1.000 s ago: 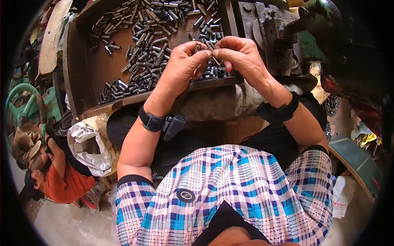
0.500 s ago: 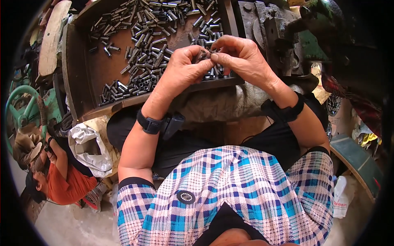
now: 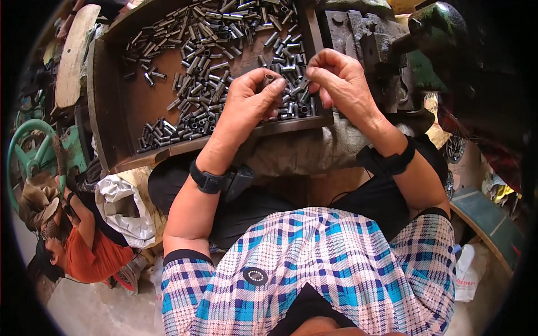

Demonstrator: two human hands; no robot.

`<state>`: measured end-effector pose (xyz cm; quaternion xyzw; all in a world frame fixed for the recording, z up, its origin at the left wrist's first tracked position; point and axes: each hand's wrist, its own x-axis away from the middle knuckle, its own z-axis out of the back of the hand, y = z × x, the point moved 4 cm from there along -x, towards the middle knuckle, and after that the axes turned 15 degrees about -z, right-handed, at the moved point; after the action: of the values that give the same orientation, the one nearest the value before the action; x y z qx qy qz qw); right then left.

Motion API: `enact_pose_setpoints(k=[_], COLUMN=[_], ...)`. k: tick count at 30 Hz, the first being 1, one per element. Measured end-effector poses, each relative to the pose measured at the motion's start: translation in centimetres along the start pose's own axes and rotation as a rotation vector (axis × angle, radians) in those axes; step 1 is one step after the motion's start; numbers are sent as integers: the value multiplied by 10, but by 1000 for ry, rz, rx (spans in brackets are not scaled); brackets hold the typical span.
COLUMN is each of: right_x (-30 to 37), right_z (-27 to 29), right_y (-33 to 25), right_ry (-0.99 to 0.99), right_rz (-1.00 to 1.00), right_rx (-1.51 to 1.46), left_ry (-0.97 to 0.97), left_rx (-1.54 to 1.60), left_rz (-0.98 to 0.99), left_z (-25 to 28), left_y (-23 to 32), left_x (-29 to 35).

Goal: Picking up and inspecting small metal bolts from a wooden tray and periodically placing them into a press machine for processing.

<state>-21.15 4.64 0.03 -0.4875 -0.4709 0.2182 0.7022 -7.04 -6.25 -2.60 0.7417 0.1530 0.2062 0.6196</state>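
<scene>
My left hand [image 3: 250,103] is closed above the front right of a tray [image 3: 193,141], holding a short metal tube [image 3: 269,77] whose round open end shows between thumb and fingers. Whether the fingers cover further tubes is hidden. A small gap to the right, my right hand [image 3: 342,81] has thumb and forefinger pinched together. What that pinch holds, if anything, cannot be told apart from the tubes behind it. Under and beyond both hands, many short dark metal tubes [image 3: 197,89] lie loose in the tray.
A dark greasy machine [image 3: 386,53] stands right of the tray. To the left are a white sack [image 3: 124,210], a green handwheel [image 3: 35,147] and a person in an orange top [image 3: 92,255]. A cloth roll [image 3: 291,148] lies along the tray's front edge.
My hands, touching at the fingertips before, have moved apart, the right one going slightly right. The end of the tube in my left hand now shows.
</scene>
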Motion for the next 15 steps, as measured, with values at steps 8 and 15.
enact_pose_setpoints(k=[8, 15], right_x=[-1, 0], right_z=[-4, -6], right_y=[12, 17], right_ry=[-120, -167], right_rz=[-72, -85], right_rx=[-223, -330], left_ry=[78, 56], left_rx=[293, 319], left_rz=[34, 21], left_z=[2, 0], left_y=[5, 4], left_x=[-2, -1])
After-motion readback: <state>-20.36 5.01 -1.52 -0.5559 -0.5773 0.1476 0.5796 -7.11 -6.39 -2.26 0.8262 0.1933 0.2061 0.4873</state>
